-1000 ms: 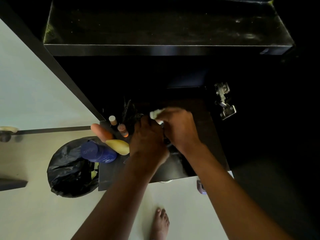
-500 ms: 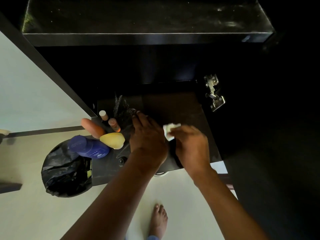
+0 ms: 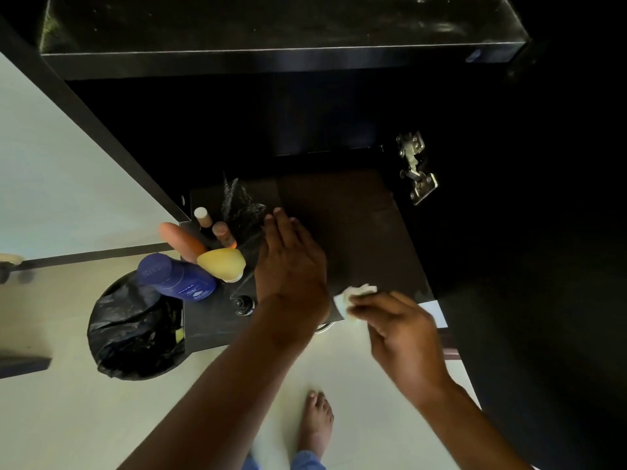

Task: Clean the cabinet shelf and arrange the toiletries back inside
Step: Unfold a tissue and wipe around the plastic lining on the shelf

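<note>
The dark cabinet shelf (image 3: 353, 212) lies below me, its door open. My left hand (image 3: 291, 262) rests flat on the shelf, fingers spread, beside a black plastic bag (image 3: 242, 212). My right hand (image 3: 400, 330) pinches a small white wipe (image 3: 354, 293) at the shelf's front right edge. Toiletries stand at the shelf's left end: a blue lotion bottle (image 3: 179, 278), a yellow bottle (image 3: 224, 264), an orange bottle (image 3: 181, 240), and two small brown bottles (image 3: 217, 228). A small black cap (image 3: 242, 303) sits near the front edge.
A bin lined with a black bag (image 3: 132, 330) stands on the pale floor left of the shelf. A metal hinge (image 3: 415, 167) is fixed at the cabinet's right side. A dark upper shelf (image 3: 271, 28) overhangs. My bare foot (image 3: 315, 425) is on the floor below.
My right hand has drawn the white wipe from the middle of the shelf toward the front right edge. My left hand has flattened and stayed near the black plastic bag.
</note>
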`<state>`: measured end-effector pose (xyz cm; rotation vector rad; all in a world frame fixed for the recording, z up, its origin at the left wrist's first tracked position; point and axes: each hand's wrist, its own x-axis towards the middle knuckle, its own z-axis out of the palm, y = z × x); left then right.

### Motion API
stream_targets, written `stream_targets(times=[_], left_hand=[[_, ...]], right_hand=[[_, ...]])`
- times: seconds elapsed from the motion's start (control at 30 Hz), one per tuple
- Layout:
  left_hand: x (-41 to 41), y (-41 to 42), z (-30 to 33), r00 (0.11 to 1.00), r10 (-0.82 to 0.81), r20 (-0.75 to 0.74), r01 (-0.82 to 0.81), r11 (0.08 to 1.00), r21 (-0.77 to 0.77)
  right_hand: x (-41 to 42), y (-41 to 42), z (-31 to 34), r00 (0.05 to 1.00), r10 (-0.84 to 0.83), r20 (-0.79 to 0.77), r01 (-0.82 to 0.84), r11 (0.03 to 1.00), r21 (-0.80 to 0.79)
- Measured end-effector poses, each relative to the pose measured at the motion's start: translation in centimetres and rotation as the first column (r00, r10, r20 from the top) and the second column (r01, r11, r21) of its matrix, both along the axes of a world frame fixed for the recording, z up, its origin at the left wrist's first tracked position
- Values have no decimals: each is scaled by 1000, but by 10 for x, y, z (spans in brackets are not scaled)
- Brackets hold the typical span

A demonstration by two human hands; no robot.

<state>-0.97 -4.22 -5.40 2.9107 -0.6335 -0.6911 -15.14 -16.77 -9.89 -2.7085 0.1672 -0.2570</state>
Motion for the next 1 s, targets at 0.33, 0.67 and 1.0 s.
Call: stream_targets(times=[0.33, 0.67, 1.0], left_hand=[[-100, 48, 5, 994, -44, -104, 31, 993, -117], [-121, 81, -13, 993, -18, -118, 12, 999, -48], [-123, 113, -26, 1000, -12, -14, 11, 998, -67]], right_hand=[[58, 0, -4, 985, -173, 14, 174, 982, -75], [20, 41, -10, 991, 136, -9, -136, 991, 11], [80, 66, -9, 994, 104, 18, -104, 994, -31]])
